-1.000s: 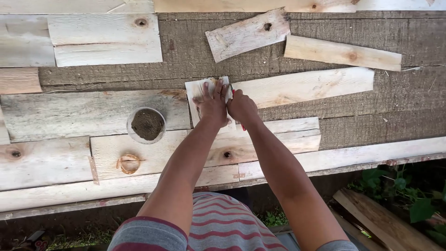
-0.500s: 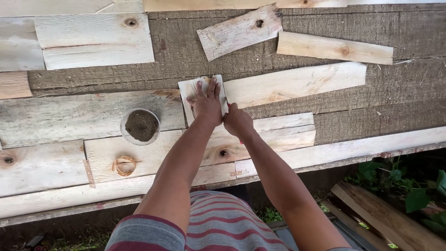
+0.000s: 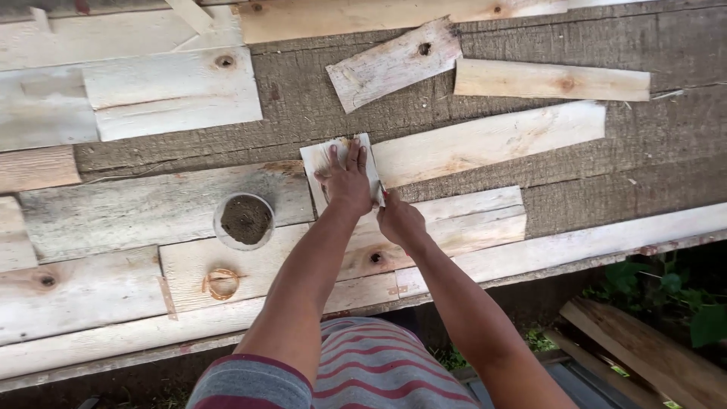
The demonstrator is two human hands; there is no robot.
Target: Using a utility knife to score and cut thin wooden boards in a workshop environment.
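Head view: left hand (image 3: 348,180) spread flat on a small pale board (image 3: 327,160), likely light and stiff; right hand (image 3: 399,220) pinches its edge

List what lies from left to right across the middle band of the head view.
Rusty ring → round container of dark stuff → left hand on a small pale board → right hand → long pale board.

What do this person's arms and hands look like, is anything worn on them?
Both arms are bare from the short sleeves down. The left hand and right hand wear no gloves, and no rings or watch are visible. The shirt is striped grey and red.
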